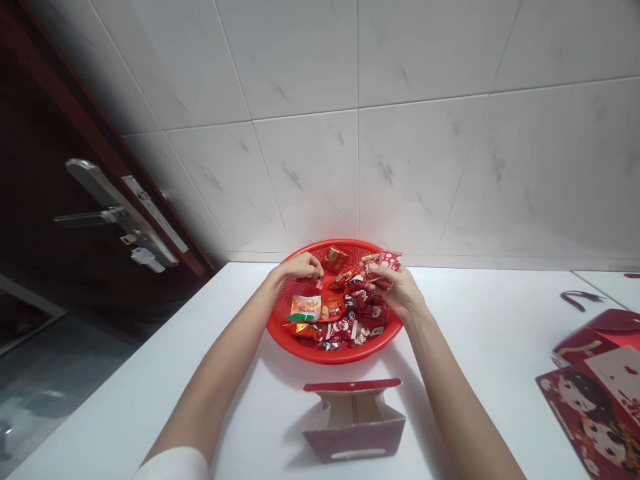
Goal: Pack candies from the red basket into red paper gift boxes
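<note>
A red plastic basket [334, 357] holds many wrapped candies and snack packets, mostly red and gold. Inside its left part, my left hand [303, 266] has its fingertips pinched on a small wrapped candy [320, 283], which is mostly hidden. Over the basket's right side, my right hand [397, 288] grips a red packet with white dots [390, 259] between thumb and fingers. Nearer to me on the table stands a red gift box [354, 437], its top open and its inside pale.
Flat red boxes with cartoon figures [575, 407] lie at the right, with a dark ribbon [581, 299] behind them. A tiled wall [420, 167] rises behind the white table [480, 320]. At the left is a dark door with a metal handle [95, 219].
</note>
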Demonstrator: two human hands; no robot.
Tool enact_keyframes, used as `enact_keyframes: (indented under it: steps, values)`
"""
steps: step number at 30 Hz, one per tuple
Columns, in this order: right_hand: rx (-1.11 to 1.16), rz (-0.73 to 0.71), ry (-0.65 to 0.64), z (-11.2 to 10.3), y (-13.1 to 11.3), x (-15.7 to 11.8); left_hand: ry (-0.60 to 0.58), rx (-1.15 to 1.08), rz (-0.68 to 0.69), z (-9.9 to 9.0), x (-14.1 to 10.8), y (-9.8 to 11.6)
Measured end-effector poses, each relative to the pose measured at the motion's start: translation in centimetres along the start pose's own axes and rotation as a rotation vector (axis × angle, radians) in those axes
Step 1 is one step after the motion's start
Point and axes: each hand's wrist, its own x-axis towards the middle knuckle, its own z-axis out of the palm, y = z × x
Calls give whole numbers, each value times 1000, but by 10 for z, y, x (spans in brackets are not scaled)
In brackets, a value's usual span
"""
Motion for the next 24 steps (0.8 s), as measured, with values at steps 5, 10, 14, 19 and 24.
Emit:
enact_keyframes:
  steps: [5,10,14,19,24]
  values:
    - [0,-4,-5,0,0,0,84,138,-11,3,0,0]
    - [5,-6,-2,0,0,-1,47,507,178,12,3,8]
    - [1,-7,6,1,1,-2,-226,564,-32,21,1,12]
    - [-18,-14,0,0,2,-1,-319,562,-153,25,0,9]
    - [-31,-34,-23,-1,3,1,-251,481,19,24,3,7]
